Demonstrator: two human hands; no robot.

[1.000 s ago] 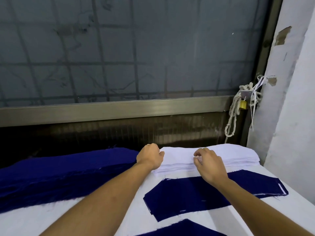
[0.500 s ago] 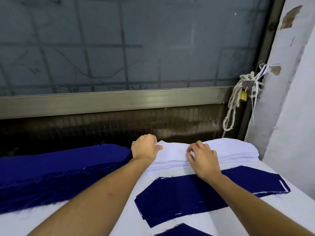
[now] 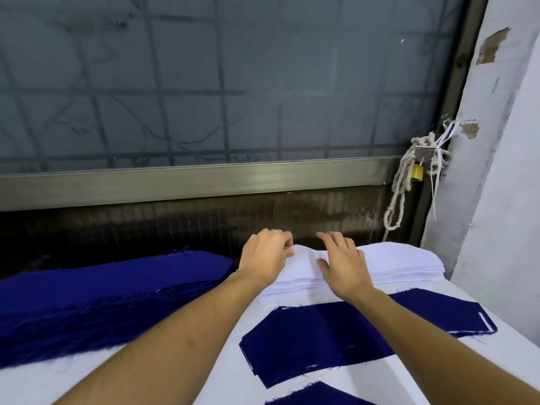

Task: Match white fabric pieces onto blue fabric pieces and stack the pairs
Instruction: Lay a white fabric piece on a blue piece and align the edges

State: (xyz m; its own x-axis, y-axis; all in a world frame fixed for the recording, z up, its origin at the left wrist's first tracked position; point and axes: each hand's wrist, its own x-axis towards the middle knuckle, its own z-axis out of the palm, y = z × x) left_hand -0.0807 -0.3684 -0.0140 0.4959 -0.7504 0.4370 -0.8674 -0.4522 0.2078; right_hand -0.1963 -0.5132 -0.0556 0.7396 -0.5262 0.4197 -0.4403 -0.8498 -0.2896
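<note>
White cut-fabric pile (image 3: 403,263): thick stack of flat white pieces at the far edge of the table, right of centre, backed against the dark ribbed panel (image 3: 175,226).
Top white sheet (image 3: 306,258): uppermost piece of that pile, puckered into a low ridge between the two hands.
Left hand (image 3: 264,257): at the pile's left end, fingers curled, thumb closed against them, pinching the top white sheet at its edge. Thin ring on one finger.
Right hand (image 3: 343,266): flat on the top white sheet, fingers straight and spread, thumb out to the side. Fingertips slightly blurred.
Dark blue cut fabric piece (image 3: 321,337): long, angled at its left end, lying flat on the table just in front of the white pile, partly under the right forearm.
Second dark blue piece (image 3: 315,397): only a tip shows at the bottom edge.
Dark blue fabric pile (image 3: 117,287): frayed stack left of the white one, beside the left hand.
White table surface (image 3: 511,361): carries all of it.
Behind: frosted gridded window (image 3: 233,83), metal rail (image 3: 204,179), knotted white rope (image 3: 400,191) with yellow padlock (image 3: 417,172).
</note>
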